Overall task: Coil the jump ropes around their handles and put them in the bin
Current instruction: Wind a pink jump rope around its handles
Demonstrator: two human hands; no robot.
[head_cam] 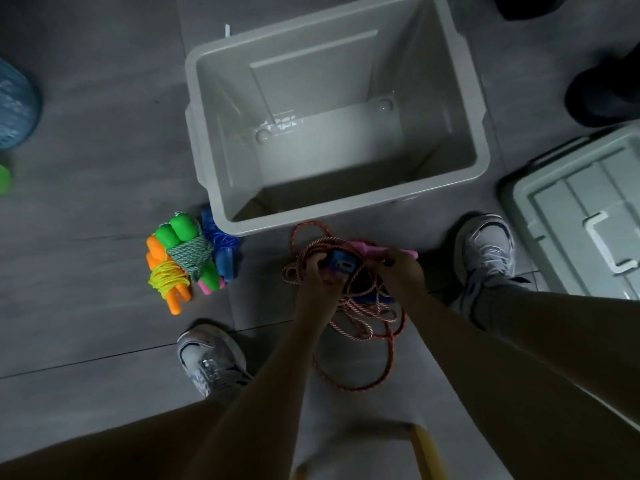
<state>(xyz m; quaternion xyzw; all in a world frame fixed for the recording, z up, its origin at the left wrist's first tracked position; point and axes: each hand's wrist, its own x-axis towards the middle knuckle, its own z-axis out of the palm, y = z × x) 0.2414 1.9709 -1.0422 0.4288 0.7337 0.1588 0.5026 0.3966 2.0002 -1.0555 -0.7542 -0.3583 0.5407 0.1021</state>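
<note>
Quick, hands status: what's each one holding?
Left hand: gripping the blue handle and red rope.
Right hand: gripping the pink handle.

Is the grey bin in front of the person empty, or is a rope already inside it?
Empty. The grey bin shows only its bare floor and walls; the coiled ropes lie outside it on the floor.

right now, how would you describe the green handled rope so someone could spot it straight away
Start at the big grey bin on the floor; a pile of coiled jump ropes lies by its near left corner. The green-handled rope lies on top, foam handles side by side, bound with pale green and white cord. Its neighbours are orange with yellow cord, and blue.
</note>
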